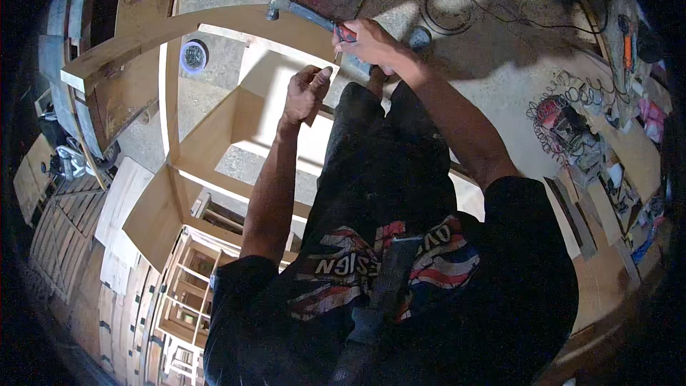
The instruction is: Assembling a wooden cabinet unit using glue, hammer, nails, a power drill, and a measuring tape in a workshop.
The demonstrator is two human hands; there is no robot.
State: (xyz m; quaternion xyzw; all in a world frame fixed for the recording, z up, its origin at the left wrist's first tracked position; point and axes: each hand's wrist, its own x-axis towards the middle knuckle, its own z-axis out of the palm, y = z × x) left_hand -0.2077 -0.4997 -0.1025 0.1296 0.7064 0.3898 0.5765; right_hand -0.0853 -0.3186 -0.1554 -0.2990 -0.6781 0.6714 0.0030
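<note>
My right hand (371,43) is closed round the red grip of a claw hammer (307,14). Its metal head points to the left, above the curved wooden rail (236,16) of a pale wooden frame. Just below and left of it, my left hand (306,96) has its fingers bent and the thumb pressed against them, at the corner of a pale wooden panel (268,71). What lies between those fingers is too small or hidden to tell. The frame, with uprights and crosspieces (221,184), stands in front of me and to my left.
A roll of tape (194,56) lies on the floor inside the frame. Dark cable (529,23) loops across the floor at the far right. A coiled hose (557,111) and scattered scraps lie to the right. Wooden boards (125,221) and a slatted wooden piece (189,293) are at the left.
</note>
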